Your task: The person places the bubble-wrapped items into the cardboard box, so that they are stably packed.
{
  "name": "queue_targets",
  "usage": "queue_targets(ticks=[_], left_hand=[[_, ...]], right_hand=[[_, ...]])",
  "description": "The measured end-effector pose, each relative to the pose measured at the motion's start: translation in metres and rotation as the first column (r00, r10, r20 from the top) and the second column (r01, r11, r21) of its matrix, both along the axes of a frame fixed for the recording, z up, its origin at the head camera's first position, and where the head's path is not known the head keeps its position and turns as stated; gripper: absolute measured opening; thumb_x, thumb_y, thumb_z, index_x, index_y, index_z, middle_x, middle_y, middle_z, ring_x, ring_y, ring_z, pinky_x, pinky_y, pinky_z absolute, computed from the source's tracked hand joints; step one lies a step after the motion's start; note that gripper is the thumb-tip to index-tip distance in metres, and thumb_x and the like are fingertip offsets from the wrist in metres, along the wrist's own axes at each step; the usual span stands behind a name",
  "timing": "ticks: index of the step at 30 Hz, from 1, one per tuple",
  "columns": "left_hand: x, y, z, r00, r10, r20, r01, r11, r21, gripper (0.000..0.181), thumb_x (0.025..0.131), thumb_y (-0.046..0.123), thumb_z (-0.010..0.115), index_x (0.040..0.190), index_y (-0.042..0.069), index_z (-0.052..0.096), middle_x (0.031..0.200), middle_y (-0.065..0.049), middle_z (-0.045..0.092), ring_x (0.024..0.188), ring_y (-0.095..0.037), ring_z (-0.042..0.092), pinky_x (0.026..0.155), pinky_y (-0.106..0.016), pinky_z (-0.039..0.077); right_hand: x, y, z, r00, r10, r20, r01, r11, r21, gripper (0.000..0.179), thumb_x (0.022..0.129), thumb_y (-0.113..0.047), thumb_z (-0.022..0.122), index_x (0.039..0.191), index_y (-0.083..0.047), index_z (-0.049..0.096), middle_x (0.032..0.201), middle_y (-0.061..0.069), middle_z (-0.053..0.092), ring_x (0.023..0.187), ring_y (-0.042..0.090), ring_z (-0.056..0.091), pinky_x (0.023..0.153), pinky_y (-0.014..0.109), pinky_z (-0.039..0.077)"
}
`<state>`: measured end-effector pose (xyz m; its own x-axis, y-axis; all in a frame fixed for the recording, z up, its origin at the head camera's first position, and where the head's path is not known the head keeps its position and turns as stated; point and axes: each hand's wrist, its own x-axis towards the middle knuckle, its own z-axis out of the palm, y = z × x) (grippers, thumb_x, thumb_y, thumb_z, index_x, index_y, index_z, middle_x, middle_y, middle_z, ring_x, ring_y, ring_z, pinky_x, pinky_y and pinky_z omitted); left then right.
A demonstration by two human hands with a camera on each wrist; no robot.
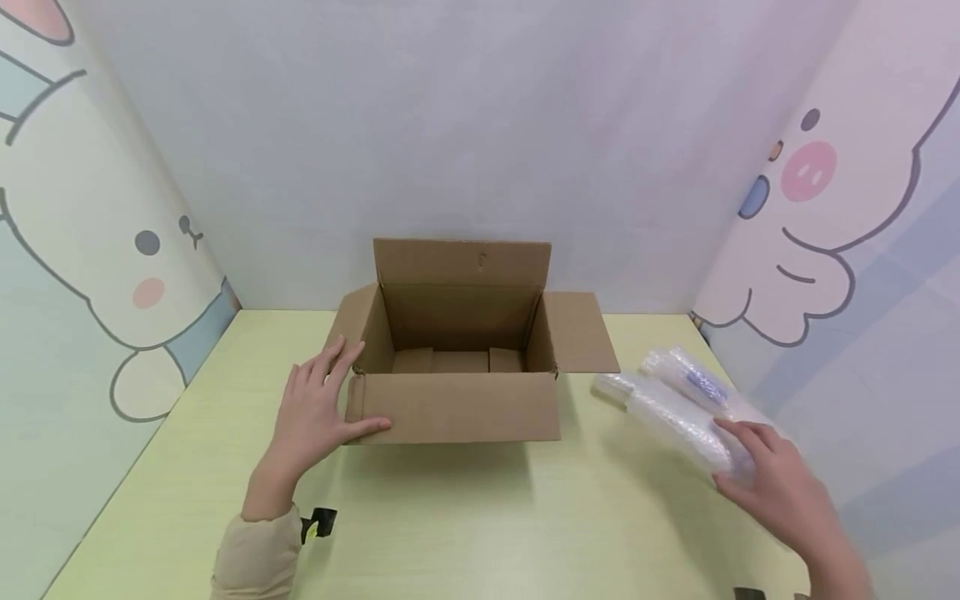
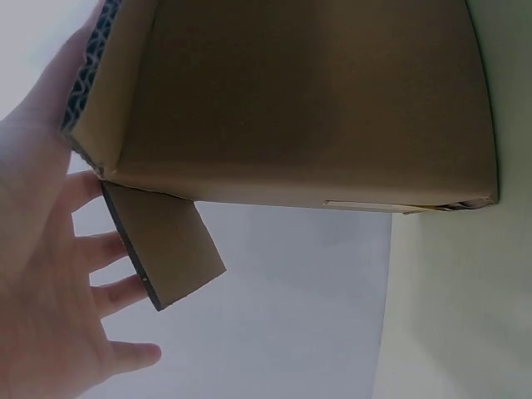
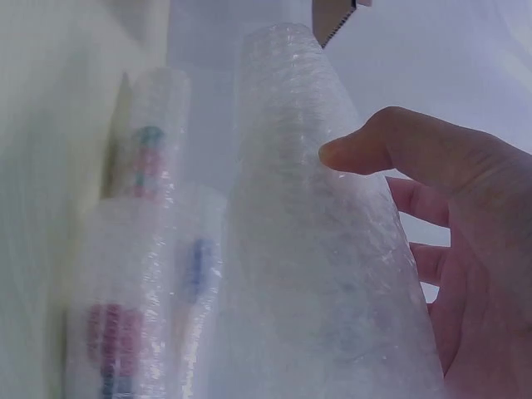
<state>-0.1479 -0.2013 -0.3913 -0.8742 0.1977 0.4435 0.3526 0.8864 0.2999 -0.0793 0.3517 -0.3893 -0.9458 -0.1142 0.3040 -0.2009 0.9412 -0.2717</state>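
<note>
An open cardboard box (image 1: 453, 408) stands on the table with its flaps spread. My left hand (image 1: 315, 408) rests at its front left corner, thumb lying on the front flap and the other fingers, fairly straight, against the left flap (image 2: 166, 241). To the right, my right hand (image 1: 780, 483) holds a clear bubble-wrapped package (image 3: 299, 233), thumb on one side and fingers on the other. The package narrows at its far end. Beside it lie other bubble-wrapped packages (image 3: 116, 291), with red, green and blue marks showing through the wrap.
The pale yellow-green table (image 1: 450, 533) meets a plain light wall (image 1: 457, 117) behind the box. Side walls carry cartoon animal prints. The box's right flap (image 1: 581, 333) sticks out toward the wrapped packages. A small black piece (image 1: 324, 522) shows beside the left sleeve.
</note>
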Motion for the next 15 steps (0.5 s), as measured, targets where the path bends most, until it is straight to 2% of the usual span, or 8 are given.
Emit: queue_targets(ticks=[3,5,7,11,15], left_hand=[[-0.001,0.0,-0.002,1.0,-0.013,-0.015,0.013,1.0,0.012,0.111,0.059,0.057,0.083,0.149,0.016,0.035,0.152,-0.022,0.035,0.126,-0.047,0.041,0.105,-0.065,0.029],[-0.001,0.0,-0.003,1.0,-0.016,0.005,0.016,0.999,0.03,0.111,0.06,0.056,0.084,0.15,0.016,0.034,0.153,-0.021,0.033,0.128,-0.046,0.04,0.101,-0.062,0.037],[0.0,0.0,-0.003,0.999,-0.015,0.04,0.013,0.999,0.052,0.111,0.062,0.054,0.084,0.152,0.017,0.031,0.155,-0.02,0.031,0.13,-0.045,0.037,0.091,-0.059,0.046],[0.001,0.0,-0.003,0.994,-0.016,0.109,0.006,0.995,0.096,0.111,0.064,0.052,0.085,0.154,0.02,0.026,0.158,-0.018,0.026,0.135,-0.045,0.031,0.074,-0.057,0.052],[0.001,0.001,-0.004,0.992,-0.022,0.125,0.008,0.994,0.111,0.111,0.065,0.051,0.085,0.154,0.021,0.025,0.159,-0.017,0.024,0.136,-0.045,0.03,0.075,-0.058,0.052]], right_hand=[[0.0,0.006,0.015,1.0,-0.019,-0.009,0.019,1.0,-0.01,0.07,0.065,-0.017,0.084,0.129,-0.004,0.056,0.12,0.025,0.054,0.099,0.047,0.051,0.063,0.067,0.043],[-0.002,0.008,0.025,0.999,-0.018,-0.036,0.018,1.0,-0.014,0.072,0.065,-0.015,0.084,0.13,-0.003,0.055,0.12,0.026,0.053,0.099,0.047,0.05,0.063,0.067,0.042],[-0.006,0.009,0.037,0.998,-0.008,-0.069,0.007,1.0,-0.004,0.073,0.064,-0.014,0.083,0.131,-0.003,0.055,0.12,0.027,0.053,0.1,0.048,0.049,0.065,0.067,0.042],[-0.018,0.004,0.058,0.985,0.055,-0.165,-0.053,0.998,0.019,0.075,0.062,-0.01,0.083,0.131,-0.003,0.055,0.119,0.027,0.054,0.1,0.046,0.049,0.07,0.064,0.04],[-0.032,-0.009,0.076,0.956,0.145,-0.254,-0.141,0.989,0.032,0.076,0.059,-0.008,0.082,0.131,-0.005,0.057,0.119,0.023,0.057,0.103,0.043,0.051,0.077,0.057,0.039]])
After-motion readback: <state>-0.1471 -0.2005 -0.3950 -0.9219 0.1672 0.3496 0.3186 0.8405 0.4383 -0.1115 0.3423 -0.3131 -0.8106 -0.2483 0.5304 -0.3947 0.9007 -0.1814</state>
